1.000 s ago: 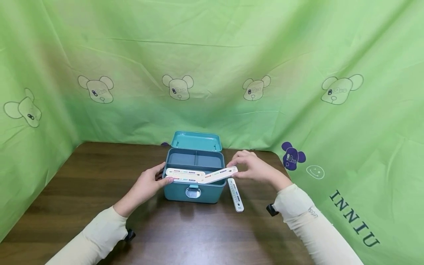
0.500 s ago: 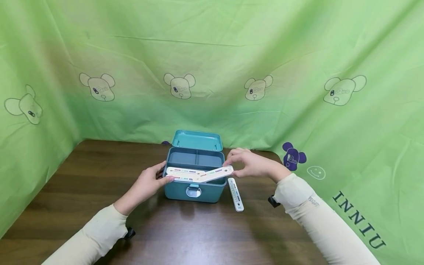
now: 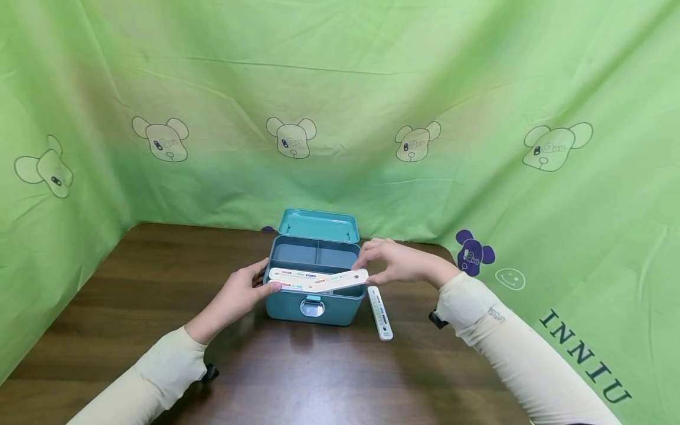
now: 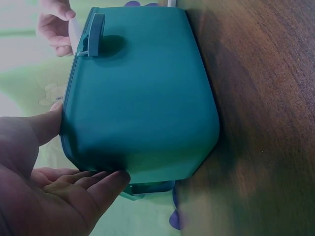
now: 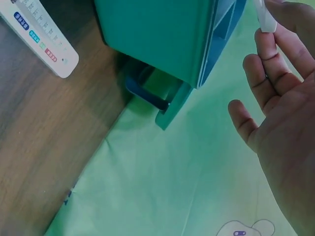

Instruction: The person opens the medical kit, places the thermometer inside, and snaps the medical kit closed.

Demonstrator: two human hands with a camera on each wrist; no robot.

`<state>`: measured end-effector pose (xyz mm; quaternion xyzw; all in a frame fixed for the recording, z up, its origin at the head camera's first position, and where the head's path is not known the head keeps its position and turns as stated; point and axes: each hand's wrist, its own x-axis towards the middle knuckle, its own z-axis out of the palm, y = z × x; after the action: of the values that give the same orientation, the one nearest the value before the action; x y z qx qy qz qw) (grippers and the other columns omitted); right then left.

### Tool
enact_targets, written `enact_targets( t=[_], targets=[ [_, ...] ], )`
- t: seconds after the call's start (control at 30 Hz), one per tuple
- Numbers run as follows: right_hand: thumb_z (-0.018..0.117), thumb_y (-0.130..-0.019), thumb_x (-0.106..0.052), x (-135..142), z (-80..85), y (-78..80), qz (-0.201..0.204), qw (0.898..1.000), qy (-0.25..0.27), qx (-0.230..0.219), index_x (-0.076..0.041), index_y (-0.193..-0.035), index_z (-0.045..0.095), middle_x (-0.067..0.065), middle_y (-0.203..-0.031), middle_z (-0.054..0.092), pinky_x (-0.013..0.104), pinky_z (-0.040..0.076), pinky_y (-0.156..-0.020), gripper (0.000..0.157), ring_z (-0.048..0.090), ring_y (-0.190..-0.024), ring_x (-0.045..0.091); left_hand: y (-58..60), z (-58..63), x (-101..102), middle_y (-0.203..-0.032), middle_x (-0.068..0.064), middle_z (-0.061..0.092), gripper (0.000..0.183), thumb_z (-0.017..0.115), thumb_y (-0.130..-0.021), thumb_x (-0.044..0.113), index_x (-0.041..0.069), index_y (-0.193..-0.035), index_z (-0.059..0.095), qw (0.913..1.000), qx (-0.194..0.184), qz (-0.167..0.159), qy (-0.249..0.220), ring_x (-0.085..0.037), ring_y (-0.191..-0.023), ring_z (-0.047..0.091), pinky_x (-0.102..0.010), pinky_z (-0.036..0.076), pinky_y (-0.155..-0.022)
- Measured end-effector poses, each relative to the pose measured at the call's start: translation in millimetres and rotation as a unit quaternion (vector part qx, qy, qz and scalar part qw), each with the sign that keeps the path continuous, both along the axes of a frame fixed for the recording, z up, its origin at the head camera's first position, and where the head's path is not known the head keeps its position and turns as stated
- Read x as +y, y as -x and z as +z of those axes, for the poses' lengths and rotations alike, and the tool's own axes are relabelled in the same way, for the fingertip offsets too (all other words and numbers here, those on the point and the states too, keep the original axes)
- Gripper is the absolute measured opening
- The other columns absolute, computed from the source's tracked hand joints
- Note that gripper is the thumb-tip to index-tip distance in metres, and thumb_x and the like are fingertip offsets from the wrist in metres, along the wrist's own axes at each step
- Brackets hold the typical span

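Observation:
A teal storage box (image 3: 313, 313) stands with its lid (image 3: 319, 226) tipped back. My left hand (image 3: 241, 292) holds its left front corner, thumb over the rim and fingers against the side in the left wrist view. My right hand (image 3: 395, 261) pinches the right end of a slim white case (image 3: 342, 280) with coloured labels, its left end down in the box's front part. Similar white cases (image 3: 297, 274) lie there beside it. Only the tip of the pinched case (image 5: 266, 22) shows in the right wrist view.
Another slim white case (image 3: 380, 314), with a printed scale, lies on the wooden table (image 3: 297, 378) right of the box. A divided tray (image 3: 294, 252) fills the box's back part. Behind the table hangs a green cloth (image 3: 340, 183) with bear heads.
My right hand has moved a little left, and the pinched case has slid left and dropped slightly into the box. My left hand has stayed at the box's corner.

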<state>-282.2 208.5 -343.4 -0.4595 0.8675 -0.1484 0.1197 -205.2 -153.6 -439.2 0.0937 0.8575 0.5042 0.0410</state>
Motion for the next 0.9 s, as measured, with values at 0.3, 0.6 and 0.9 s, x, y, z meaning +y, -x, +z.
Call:
enact_targets(
  t=[0.3,0.6,0.9],
  targets=[
    [0.080,-0.089,-0.023,-14,-3.2,3.3,0.030,0.999,0.000,0.019,-0.024,-0.121,0.074,-0.014,-0.112,0.063,0.043,0.035,-0.100,0.033,0.051,-0.111,0.011,1.0,0.4,0,-0.148,-0.024,0.054,0.081,0.073,-0.097,0.033,-0.005,-0.156,0.034,1.0000,0.007,-0.001,0.001,-0.034,-0.132,0.059,-0.044,0.054,-0.102],
    [0.081,-0.088,-0.024,-29,-9.6,5.7,0.042,0.998,0.011,0.039,-0.023,-0.119,0.075,-0.013,-0.111,0.062,0.040,0.034,-0.095,0.032,0.053,-0.110,0.010,-0.2,2.0,1,-0.149,-0.025,0.053,0.081,0.071,-0.098,0.034,-0.005,-0.157,0.033,1.0000,0.002,0.002,0.006,-0.035,-0.133,0.058,-0.044,0.054,-0.101],
    [0.079,-0.090,-0.026,-41,-20.1,10.9,0.050,0.998,0.007,0.032,-0.025,-0.119,0.074,-0.014,-0.110,0.064,0.040,0.034,-0.096,0.030,0.054,-0.109,0.009,0.5,1.0,0,-0.151,-0.024,0.051,0.082,0.072,-0.097,0.036,-0.005,-0.157,0.033,0.9999,-0.002,0.007,0.010,-0.034,-0.133,0.057,-0.044,0.054,-0.102]
  ],
)
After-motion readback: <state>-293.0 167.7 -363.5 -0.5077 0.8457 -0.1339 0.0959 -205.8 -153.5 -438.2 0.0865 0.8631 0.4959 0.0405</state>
